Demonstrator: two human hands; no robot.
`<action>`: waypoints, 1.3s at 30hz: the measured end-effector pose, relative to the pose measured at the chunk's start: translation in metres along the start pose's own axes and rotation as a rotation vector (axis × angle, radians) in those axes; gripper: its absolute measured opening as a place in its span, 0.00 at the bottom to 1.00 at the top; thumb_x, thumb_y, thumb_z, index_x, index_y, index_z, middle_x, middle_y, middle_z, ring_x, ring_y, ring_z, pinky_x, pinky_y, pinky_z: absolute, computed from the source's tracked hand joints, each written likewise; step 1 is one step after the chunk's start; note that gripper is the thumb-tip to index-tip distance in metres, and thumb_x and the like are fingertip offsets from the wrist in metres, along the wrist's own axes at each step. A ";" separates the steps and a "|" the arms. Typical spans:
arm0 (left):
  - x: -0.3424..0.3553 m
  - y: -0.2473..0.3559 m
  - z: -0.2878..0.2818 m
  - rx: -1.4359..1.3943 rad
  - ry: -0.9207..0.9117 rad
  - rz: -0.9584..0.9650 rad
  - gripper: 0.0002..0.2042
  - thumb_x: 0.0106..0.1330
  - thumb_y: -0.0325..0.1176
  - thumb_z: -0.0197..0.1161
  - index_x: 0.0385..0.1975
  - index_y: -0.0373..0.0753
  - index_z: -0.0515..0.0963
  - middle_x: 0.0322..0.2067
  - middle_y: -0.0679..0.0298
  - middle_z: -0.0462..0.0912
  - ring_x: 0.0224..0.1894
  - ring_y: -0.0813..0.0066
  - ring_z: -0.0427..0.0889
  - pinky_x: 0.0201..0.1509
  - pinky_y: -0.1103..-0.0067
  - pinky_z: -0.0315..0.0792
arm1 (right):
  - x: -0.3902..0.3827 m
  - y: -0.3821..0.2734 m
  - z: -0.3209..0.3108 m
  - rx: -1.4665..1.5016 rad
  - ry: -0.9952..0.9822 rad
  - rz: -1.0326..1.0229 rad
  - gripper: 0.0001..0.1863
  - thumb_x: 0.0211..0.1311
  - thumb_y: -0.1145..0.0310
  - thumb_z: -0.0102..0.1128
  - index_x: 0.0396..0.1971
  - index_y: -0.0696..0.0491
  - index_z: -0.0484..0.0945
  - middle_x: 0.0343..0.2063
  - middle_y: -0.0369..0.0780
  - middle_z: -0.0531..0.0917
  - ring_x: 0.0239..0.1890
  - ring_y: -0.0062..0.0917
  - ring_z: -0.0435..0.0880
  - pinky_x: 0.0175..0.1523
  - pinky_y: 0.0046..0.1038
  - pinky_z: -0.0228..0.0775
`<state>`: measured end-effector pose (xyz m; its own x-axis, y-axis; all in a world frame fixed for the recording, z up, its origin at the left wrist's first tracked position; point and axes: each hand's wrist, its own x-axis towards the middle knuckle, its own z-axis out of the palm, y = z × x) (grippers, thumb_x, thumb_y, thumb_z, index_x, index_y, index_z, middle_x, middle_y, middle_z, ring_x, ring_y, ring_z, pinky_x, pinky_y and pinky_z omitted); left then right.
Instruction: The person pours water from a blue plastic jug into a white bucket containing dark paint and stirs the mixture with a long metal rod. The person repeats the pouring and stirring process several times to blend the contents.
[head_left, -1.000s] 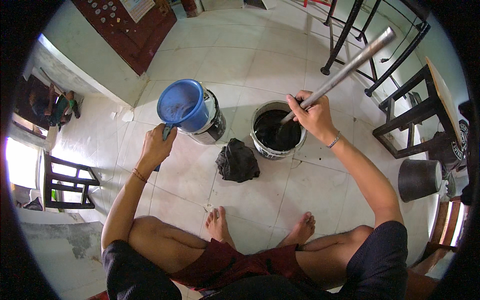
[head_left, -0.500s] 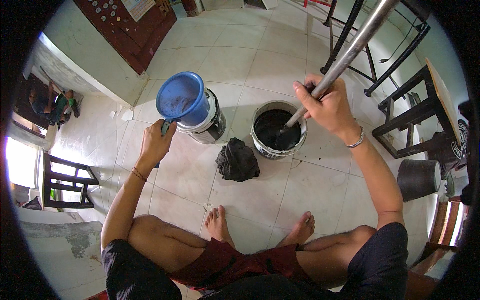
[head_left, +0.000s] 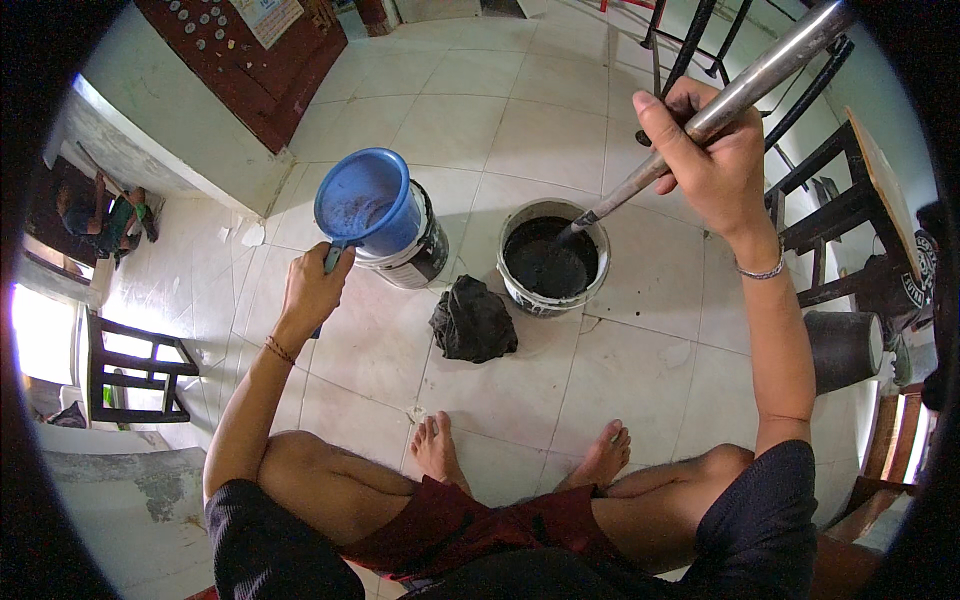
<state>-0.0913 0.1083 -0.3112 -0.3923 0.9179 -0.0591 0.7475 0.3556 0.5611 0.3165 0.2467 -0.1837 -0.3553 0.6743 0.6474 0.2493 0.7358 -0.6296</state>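
My left hand (head_left: 312,288) is wrapped round the handle of a blue plastic dipper (head_left: 365,200). The dipper, dark residue inside, is over a white bucket (head_left: 425,262) with a dark label, whose opening it mostly hides. Up at the right, my right hand (head_left: 715,165) grips a long metal rod (head_left: 635,182) on a slant. Its lower end is at the dark, thick-looking contents (head_left: 548,268) of a second white bucket (head_left: 598,297); I cannot tell how deep it reaches. On the tiles between the buckets and my feet lies a crumpled black cloth (head_left: 473,320).
Black metal legs (head_left: 690,45) and a black wooden frame (head_left: 840,215) stand at the right, near a dark tub (head_left: 843,350). A dark chair (head_left: 140,367) is at the left. Farther back on that side, a person (head_left: 105,215) sits low. A brown door (head_left: 250,65) is at the far left.
My right hand has risen up and to the right with the rod, drawing the rod's lower end toward the bucket's far rim. The left hand and dipper have hardly moved.
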 end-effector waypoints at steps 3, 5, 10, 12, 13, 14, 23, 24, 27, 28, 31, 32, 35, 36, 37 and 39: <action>-0.001 -0.001 0.001 -0.035 0.004 -0.001 0.22 0.74 0.47 0.61 0.27 0.31 0.77 0.14 0.60 0.76 0.13 0.72 0.77 0.20 0.72 0.72 | 0.001 -0.003 -0.001 -0.017 0.013 -0.026 0.21 0.69 0.64 0.67 0.16 0.53 0.75 0.11 0.31 0.74 0.11 0.12 0.76 0.13 0.16 0.67; 0.000 -0.001 0.001 -0.041 0.006 0.022 0.22 0.74 0.47 0.61 0.27 0.31 0.77 0.14 0.60 0.76 0.13 0.72 0.77 0.20 0.72 0.72 | 0.002 -0.004 -0.001 -0.035 0.020 -0.063 0.21 0.69 0.64 0.67 0.16 0.53 0.75 0.11 0.30 0.74 0.11 0.12 0.75 0.13 0.16 0.66; 0.001 -0.001 0.000 -0.047 -0.002 0.018 0.22 0.74 0.47 0.61 0.27 0.31 0.77 0.14 0.60 0.76 0.13 0.72 0.78 0.20 0.72 0.73 | 0.003 -0.004 -0.001 -0.073 0.027 -0.116 0.21 0.69 0.63 0.68 0.16 0.53 0.75 0.11 0.30 0.73 0.11 0.12 0.75 0.13 0.16 0.65; 0.001 0.000 0.000 -0.029 -0.007 -0.009 0.22 0.74 0.47 0.61 0.27 0.31 0.77 0.14 0.61 0.76 0.13 0.72 0.77 0.20 0.72 0.73 | 0.004 -0.004 0.000 -0.063 0.023 -0.106 0.21 0.69 0.63 0.68 0.15 0.53 0.75 0.10 0.30 0.73 0.11 0.12 0.75 0.13 0.16 0.65; 0.001 0.000 0.000 -0.045 -0.003 0.008 0.22 0.74 0.47 0.61 0.27 0.31 0.77 0.14 0.61 0.76 0.13 0.72 0.77 0.20 0.72 0.72 | 0.004 -0.003 -0.001 -0.097 0.033 -0.129 0.21 0.69 0.63 0.68 0.15 0.53 0.75 0.10 0.30 0.73 0.11 0.12 0.75 0.13 0.15 0.65; 0.000 0.001 0.000 -0.047 -0.004 0.005 0.22 0.74 0.47 0.61 0.27 0.31 0.77 0.14 0.61 0.76 0.13 0.73 0.77 0.20 0.72 0.72 | 0.004 -0.003 -0.001 -0.113 0.034 -0.141 0.21 0.69 0.63 0.68 0.15 0.53 0.75 0.10 0.30 0.74 0.10 0.12 0.75 0.13 0.15 0.65; 0.000 -0.001 0.000 -0.052 0.001 0.014 0.22 0.74 0.47 0.61 0.29 0.31 0.78 0.15 0.62 0.77 0.14 0.73 0.78 0.20 0.73 0.72 | 0.005 -0.006 -0.002 -0.080 0.052 -0.150 0.20 0.69 0.63 0.68 0.17 0.54 0.77 0.10 0.31 0.75 0.10 0.13 0.76 0.12 0.16 0.65; 0.000 -0.001 0.000 -0.040 0.002 0.007 0.22 0.74 0.47 0.61 0.29 0.31 0.78 0.15 0.61 0.77 0.14 0.73 0.78 0.20 0.73 0.72 | 0.005 -0.006 -0.003 -0.045 0.050 -0.136 0.20 0.69 0.63 0.68 0.17 0.53 0.77 0.10 0.31 0.75 0.10 0.13 0.76 0.12 0.16 0.65; 0.001 -0.001 0.000 -0.026 -0.012 -0.003 0.22 0.74 0.47 0.61 0.29 0.30 0.78 0.15 0.61 0.77 0.14 0.73 0.78 0.20 0.73 0.72 | 0.006 -0.007 -0.003 -0.062 0.061 -0.153 0.19 0.69 0.63 0.68 0.17 0.53 0.77 0.10 0.31 0.74 0.10 0.14 0.77 0.12 0.16 0.66; 0.001 -0.001 0.000 -0.048 -0.005 0.018 0.22 0.74 0.47 0.61 0.30 0.30 0.78 0.15 0.61 0.77 0.14 0.73 0.78 0.20 0.73 0.72 | 0.006 -0.006 -0.003 -0.078 0.068 -0.155 0.19 0.69 0.63 0.68 0.17 0.53 0.77 0.10 0.31 0.75 0.10 0.14 0.77 0.12 0.16 0.66; 0.000 0.000 -0.001 -0.048 -0.001 0.014 0.22 0.74 0.47 0.61 0.30 0.30 0.78 0.15 0.61 0.77 0.14 0.73 0.78 0.20 0.73 0.72 | 0.006 -0.005 -0.003 -0.074 0.075 -0.144 0.19 0.69 0.63 0.68 0.17 0.52 0.77 0.10 0.30 0.75 0.10 0.14 0.77 0.12 0.16 0.67; 0.000 0.000 -0.001 -0.045 -0.003 0.008 0.22 0.74 0.47 0.61 0.30 0.30 0.78 0.15 0.61 0.77 0.14 0.73 0.78 0.20 0.73 0.72 | 0.006 -0.005 -0.004 -0.086 0.076 -0.143 0.19 0.69 0.63 0.68 0.17 0.52 0.77 0.10 0.30 0.75 0.10 0.14 0.77 0.12 0.16 0.67; 0.000 0.001 -0.001 -0.046 -0.002 0.004 0.22 0.74 0.47 0.61 0.30 0.30 0.78 0.15 0.62 0.77 0.14 0.74 0.78 0.20 0.73 0.72 | 0.005 -0.003 -0.004 -0.096 0.088 -0.141 0.19 0.69 0.63 0.68 0.17 0.52 0.77 0.10 0.30 0.74 0.10 0.14 0.78 0.12 0.16 0.66; 0.000 0.002 -0.001 -0.034 -0.002 0.000 0.22 0.74 0.47 0.62 0.30 0.30 0.78 0.15 0.62 0.77 0.14 0.74 0.77 0.20 0.73 0.72 | 0.005 -0.003 -0.004 -0.095 0.094 -0.140 0.19 0.68 0.63 0.68 0.17 0.52 0.77 0.10 0.30 0.74 0.10 0.14 0.78 0.12 0.16 0.66; 0.000 0.002 -0.001 -0.045 0.000 0.008 0.22 0.74 0.47 0.62 0.30 0.30 0.78 0.15 0.62 0.77 0.14 0.74 0.77 0.20 0.73 0.72 | 0.005 -0.003 -0.004 -0.098 0.098 -0.136 0.19 0.68 0.63 0.68 0.17 0.52 0.77 0.10 0.30 0.74 0.10 0.14 0.77 0.12 0.16 0.66; 0.000 0.002 -0.001 -0.025 0.002 0.001 0.22 0.74 0.47 0.62 0.30 0.30 0.78 0.15 0.62 0.77 0.14 0.74 0.77 0.20 0.73 0.72 | 0.005 -0.002 -0.003 -0.103 0.107 -0.129 0.19 0.68 0.63 0.68 0.16 0.52 0.77 0.10 0.30 0.74 0.10 0.14 0.77 0.12 0.15 0.65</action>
<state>-0.0904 0.1088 -0.3096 -0.3926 0.9179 -0.0571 0.7341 0.3502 0.5818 0.3171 0.2487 -0.1772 -0.2940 0.5726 0.7653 0.3005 0.8155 -0.4947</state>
